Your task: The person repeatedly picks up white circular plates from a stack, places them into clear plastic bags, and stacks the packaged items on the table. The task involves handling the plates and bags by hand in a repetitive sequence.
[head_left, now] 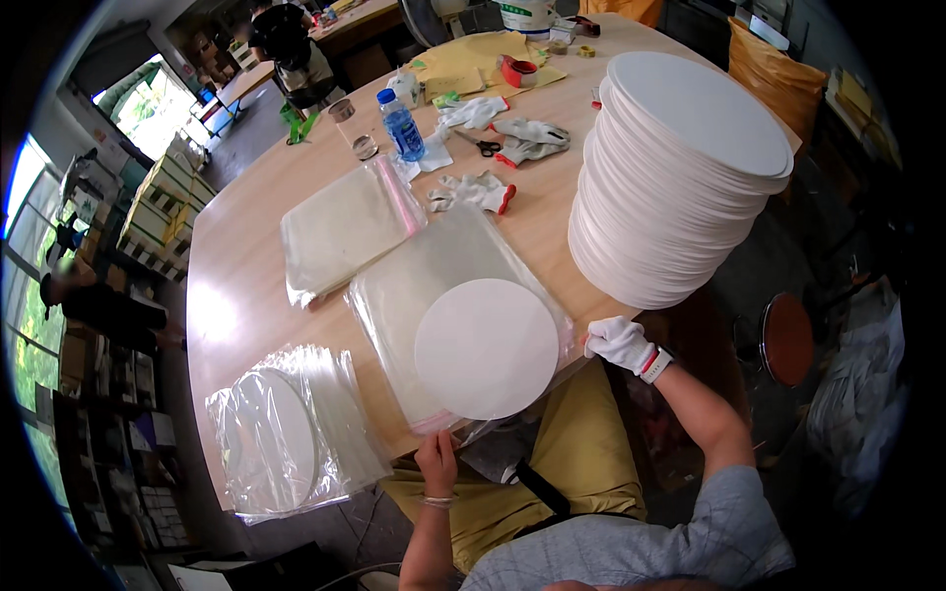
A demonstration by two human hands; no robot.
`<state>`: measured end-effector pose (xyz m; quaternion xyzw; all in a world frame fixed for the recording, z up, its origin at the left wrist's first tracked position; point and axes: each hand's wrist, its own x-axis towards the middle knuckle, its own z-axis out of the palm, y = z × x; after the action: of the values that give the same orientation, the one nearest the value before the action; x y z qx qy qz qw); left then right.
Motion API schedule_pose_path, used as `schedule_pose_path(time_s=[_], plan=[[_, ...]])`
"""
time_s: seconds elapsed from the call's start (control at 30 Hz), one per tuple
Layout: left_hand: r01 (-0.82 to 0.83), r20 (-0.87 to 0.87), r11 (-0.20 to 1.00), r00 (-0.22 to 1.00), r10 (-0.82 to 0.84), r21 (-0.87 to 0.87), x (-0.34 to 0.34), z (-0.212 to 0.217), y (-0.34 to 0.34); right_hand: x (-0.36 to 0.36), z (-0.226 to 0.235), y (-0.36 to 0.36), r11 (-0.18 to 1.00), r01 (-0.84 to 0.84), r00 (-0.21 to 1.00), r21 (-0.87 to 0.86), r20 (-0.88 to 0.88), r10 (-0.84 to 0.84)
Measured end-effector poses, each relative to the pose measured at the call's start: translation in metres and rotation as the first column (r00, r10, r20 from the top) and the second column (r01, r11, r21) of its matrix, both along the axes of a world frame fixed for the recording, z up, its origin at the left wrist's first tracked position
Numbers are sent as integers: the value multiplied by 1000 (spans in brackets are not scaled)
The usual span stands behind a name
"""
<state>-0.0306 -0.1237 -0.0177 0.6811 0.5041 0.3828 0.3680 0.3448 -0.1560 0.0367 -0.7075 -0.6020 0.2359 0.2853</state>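
— Grey shirt point(631, 532), one, lower edge of frame. Hands?

— Left hand point(437, 465), bare, lower centre: thumb and fingertips pinched together on the near edge of the clear bags point(443, 251). Right hand point(619, 345), white-gloved, right of centre, beside the table edge: fingers curled inward; whether they clamp any film, I cannot tell.

— Loose white disc point(486, 348)?

— One, centre of frame, flat on the bags.

— Done and left?

— Judging by how things lie: done, one bagged pile point(345, 424), lower left, at least one disc showing through. Left unbagged: the loose disc and one tall disc stack point(670, 197), upper right, its layers too fine to count.

— Other lots?

— Rear bag stack point(340, 231), left of centre: one. Loose gloves point(473, 192), upper centre: three. Scissors point(488, 149): one pair. Blue-capped bottle point(401, 128): one. Red tape roll point(507, 72): one. Round stool point(788, 340), right: one.
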Motion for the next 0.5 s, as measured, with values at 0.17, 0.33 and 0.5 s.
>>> schedule_pose_path(time_s=[0.17,0.33,0.5], plan=[[-148,-50,986,988,145,-73,7,6,2,-15,4,7,984,143,988,-109,-47,-149],[-181,-282,981,947,155,-70,10,15,8,-20,-20,8,987,120,918,105,367,-150],[-179,-417,981,899,132,-75,10,11,19,-28,-23,11,989,77,820,123,556,-133]])
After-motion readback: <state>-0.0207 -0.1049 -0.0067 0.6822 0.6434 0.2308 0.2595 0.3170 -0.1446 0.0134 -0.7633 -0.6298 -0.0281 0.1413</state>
